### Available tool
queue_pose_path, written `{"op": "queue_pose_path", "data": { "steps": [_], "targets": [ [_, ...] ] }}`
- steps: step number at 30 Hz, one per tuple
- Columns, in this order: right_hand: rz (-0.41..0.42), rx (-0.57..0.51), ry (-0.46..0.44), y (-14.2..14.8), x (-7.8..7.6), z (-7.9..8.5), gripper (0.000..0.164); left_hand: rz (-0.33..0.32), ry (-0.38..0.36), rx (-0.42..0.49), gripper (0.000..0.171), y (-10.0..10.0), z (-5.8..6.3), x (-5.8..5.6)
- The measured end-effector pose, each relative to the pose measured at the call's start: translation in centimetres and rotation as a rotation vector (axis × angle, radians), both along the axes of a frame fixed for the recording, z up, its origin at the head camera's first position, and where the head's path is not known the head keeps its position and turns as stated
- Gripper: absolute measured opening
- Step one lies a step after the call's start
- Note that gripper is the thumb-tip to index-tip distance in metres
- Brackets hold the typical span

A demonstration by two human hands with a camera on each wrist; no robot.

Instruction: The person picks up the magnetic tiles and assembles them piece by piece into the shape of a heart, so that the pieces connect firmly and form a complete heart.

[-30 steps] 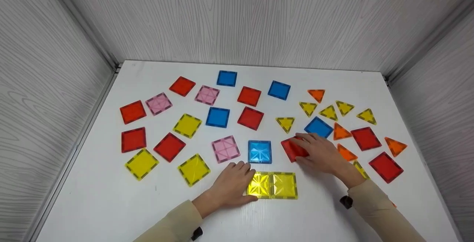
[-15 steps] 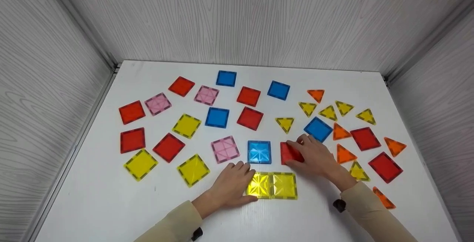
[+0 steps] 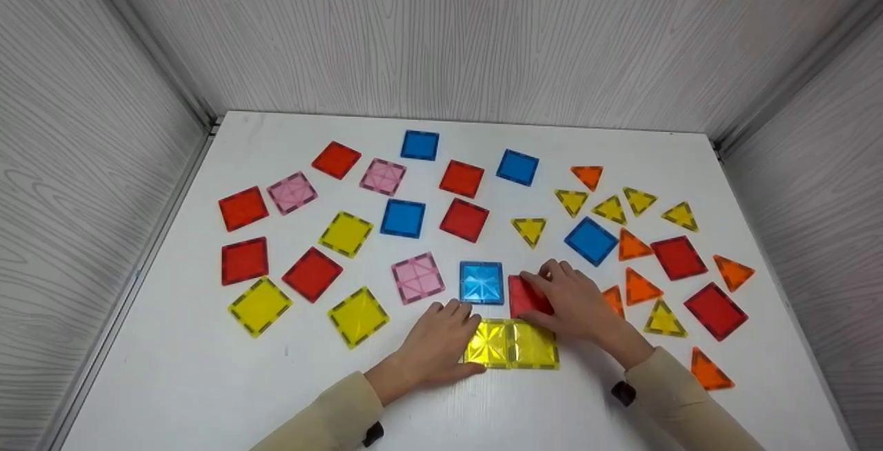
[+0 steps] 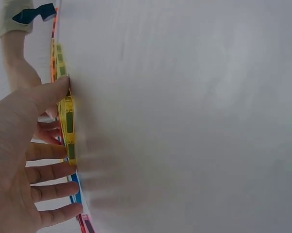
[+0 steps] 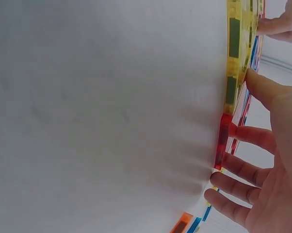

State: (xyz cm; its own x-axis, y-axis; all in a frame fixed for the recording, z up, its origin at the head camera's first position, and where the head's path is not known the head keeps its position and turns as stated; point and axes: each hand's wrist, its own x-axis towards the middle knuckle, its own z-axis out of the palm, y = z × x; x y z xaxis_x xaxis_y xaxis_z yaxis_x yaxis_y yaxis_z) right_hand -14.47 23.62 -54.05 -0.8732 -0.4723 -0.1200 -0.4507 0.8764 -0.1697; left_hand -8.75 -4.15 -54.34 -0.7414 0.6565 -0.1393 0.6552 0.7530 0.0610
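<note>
My left hand (image 3: 438, 342) holds a translucent yellow square magnetic tile (image 3: 491, 346) across its near and far edges, with the thumb on the near side. A second yellow square (image 3: 538, 349) lies against its right side. My right hand (image 3: 572, 303) pinches a red square magnetic tile (image 3: 521, 292) between thumb and fingers, just beyond the second yellow square and partly hidden by the hand. From the right wrist, the red tile's edge (image 5: 223, 138) shows end to end with the yellow edge (image 5: 233, 58). Left of the red tile lies a shiny blue square (image 3: 481, 283).
Loose red, yellow, blue and pink squares spread over the left and back of the white table (image 3: 172, 368), among them a pink square (image 3: 418, 278). Orange and yellow triangles gather at right, around a blue square (image 3: 591, 241). Grey panels (image 3: 441, 37) enclose the table.
My right hand has slid the red tile left and toward me, turning it straight, up to the yellow pair. The yellow pair and my left hand have shifted slightly right.
</note>
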Motion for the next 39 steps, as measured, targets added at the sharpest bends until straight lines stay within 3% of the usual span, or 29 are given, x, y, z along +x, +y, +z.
{"op": "queue_pose_path", "data": {
  "steps": [7,13,17,20,24,39],
  "targets": [
    [0.002,-0.035,0.020,0.7,0.6,0.0,0.076,0.025,-0.064,0.063,0.078,-0.6,0.5,-1.0],
    [0.009,0.001,0.011,1.5,1.7,0.5,0.079,0.129,-0.112,0.130,0.074,-1.1,1.4,-3.8],
    [0.017,0.022,-0.029,2.0,2.4,0.7,0.081,0.140,-0.115,0.168,0.071,-1.1,1.2,-5.8],
    [0.026,0.027,-0.042,2.1,2.7,0.6,0.081,0.130,-0.112,0.164,0.069,-1.1,0.9,-6.6],
    [0.027,0.043,-0.046,2.0,3.0,0.4,0.081,0.118,-0.117,0.135,0.068,-1.0,0.5,-6.6],
    [0.048,0.062,-0.054,0.2,2.6,0.2,0.081,0.125,-0.109,0.088,0.067,-1.7,0.2,-4.3]
  ]
}}
